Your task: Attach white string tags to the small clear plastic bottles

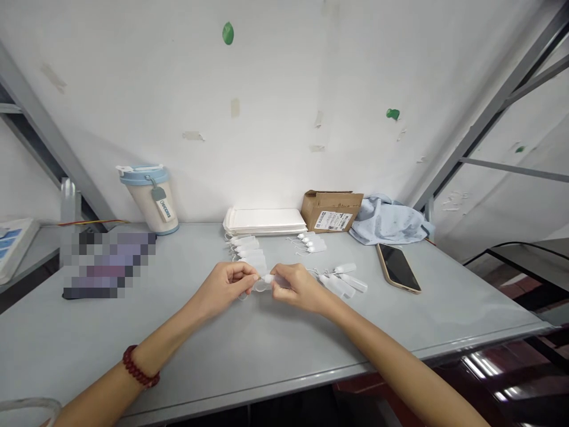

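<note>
Both my hands meet over the middle of the table, working on one small translucent squeeze bottle [268,279] with a white cap end. With thumb and fingertips pinched together, my left hand [231,281] holds the bottle's tip end. My right hand [297,287] is closed round its body, hiding most of it. A thin clear loop hangs below my left fingertips. Similar bottles [249,252] lie in a row just beyond my left hand. Several more bottles [344,281] lie beside my right hand, and another small group [312,243] rests farther back.
Along the wall stand a cup with a blue lid [151,201], a stack of white envelopes [267,220], a cardboard box [333,212] and a crumpled light-blue cloth [389,219]. A phone [399,268] lies at right; a blurred purple item [111,264] is at left.
</note>
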Available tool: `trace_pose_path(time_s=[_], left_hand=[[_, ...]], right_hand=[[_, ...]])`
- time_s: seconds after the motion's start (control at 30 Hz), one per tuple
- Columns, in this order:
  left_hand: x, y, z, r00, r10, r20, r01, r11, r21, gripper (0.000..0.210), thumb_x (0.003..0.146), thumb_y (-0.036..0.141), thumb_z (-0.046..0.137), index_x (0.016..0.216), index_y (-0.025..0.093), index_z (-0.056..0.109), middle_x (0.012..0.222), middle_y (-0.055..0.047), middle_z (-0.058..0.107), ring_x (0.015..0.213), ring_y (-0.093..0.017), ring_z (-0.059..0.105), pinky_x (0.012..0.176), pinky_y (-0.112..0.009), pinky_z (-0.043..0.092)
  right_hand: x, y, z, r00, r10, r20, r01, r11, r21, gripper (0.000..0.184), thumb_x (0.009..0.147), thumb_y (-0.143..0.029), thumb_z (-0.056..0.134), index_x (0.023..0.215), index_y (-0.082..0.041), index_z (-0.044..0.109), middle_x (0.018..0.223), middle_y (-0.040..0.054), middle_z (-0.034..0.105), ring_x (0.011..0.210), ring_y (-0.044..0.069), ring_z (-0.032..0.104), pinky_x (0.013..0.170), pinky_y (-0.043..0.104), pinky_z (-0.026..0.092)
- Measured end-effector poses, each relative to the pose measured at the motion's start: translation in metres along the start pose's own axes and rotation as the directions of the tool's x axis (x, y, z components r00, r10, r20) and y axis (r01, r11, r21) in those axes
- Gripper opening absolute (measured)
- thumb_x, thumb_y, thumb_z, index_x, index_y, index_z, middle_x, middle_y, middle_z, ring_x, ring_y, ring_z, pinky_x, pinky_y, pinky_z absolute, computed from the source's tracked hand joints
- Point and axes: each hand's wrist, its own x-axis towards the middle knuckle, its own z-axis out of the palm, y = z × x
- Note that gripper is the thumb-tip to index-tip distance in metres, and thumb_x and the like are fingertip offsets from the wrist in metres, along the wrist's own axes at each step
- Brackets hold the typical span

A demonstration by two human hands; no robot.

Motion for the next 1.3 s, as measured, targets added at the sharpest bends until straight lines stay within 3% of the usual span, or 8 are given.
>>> trace_pose_path(time_s=[0.3,0.47,0.7,0.9,1.3], left_hand=[[0.004,0.007,-0.01,0.999,0.001,-0.034,-0.003,0.998,-0.055,0.03,0.077,0.041,0.055,0.062,0.016,0.059,0.057,0.002,0.053,0.055,-0.01,0.043,0.053,-0.022,0.034],[0.005,0.004,-0.01,1.0,-0.022,-0.008,0.021,0.998,-0.054,0.027,0.076,0.042,0.056,0.074,0.016,0.063,0.057,0.002,0.053,0.053,-0.01,0.042,0.051,-0.022,0.034],[0.003,-0.002,-0.005,1.0,0.005,0.016,-0.005,1.0,-0.009,0.026,0.077,0.04,0.054,0.07,0.016,0.061,0.057,0.002,0.05,0.052,-0.01,0.042,0.05,-0.022,0.034],[0.001,-0.003,-0.006,0.999,-0.008,0.04,0.008,1.0,0.005,0.026,0.078,0.039,0.054,0.072,0.016,0.062,0.056,0.003,0.049,0.051,-0.009,0.04,0.05,-0.022,0.032],[0.002,0.002,-0.007,1.0,0.006,0.028,-0.003,0.994,-0.111,0.027,0.076,0.04,0.054,0.063,0.016,0.058,0.056,0.002,0.049,0.054,-0.01,0.041,0.053,-0.023,0.035]], right_hand=[[0.004,0.003,-0.001,0.999,0.015,-0.048,-0.014,1.0,0.012,0.01,0.078,-0.022,0.047,0.071,-0.015,0.05,0.055,-0.0049,0.042,0.049,0.007,0.035,0.049,0.019,0.027],[0.005,0.005,-0.001,0.998,0.027,-0.049,-0.027,1.0,0.002,0.01,0.078,-0.021,0.047,0.072,-0.015,0.052,0.054,-0.0053,0.042,0.049,0.007,0.035,0.049,0.019,0.027],[0.002,-0.001,0.0,0.999,0.041,0.007,-0.041,0.999,0.004,0.004,0.075,-0.018,0.05,0.072,-0.016,0.05,0.053,-0.0068,0.035,0.049,0.007,0.031,0.048,0.019,0.026],[0.0,0.0,0.002,0.998,0.046,0.035,-0.046,0.999,-0.011,0.014,0.08,-0.026,0.048,0.07,-0.016,0.047,0.055,-0.0061,0.036,0.051,0.007,0.031,0.048,0.019,0.025],[0.002,-0.002,-0.002,0.999,0.038,0.019,-0.039,0.998,0.049,0.016,0.083,-0.026,0.046,0.073,-0.015,0.05,0.056,-0.0057,0.039,0.05,0.007,0.033,0.049,0.019,0.027]])
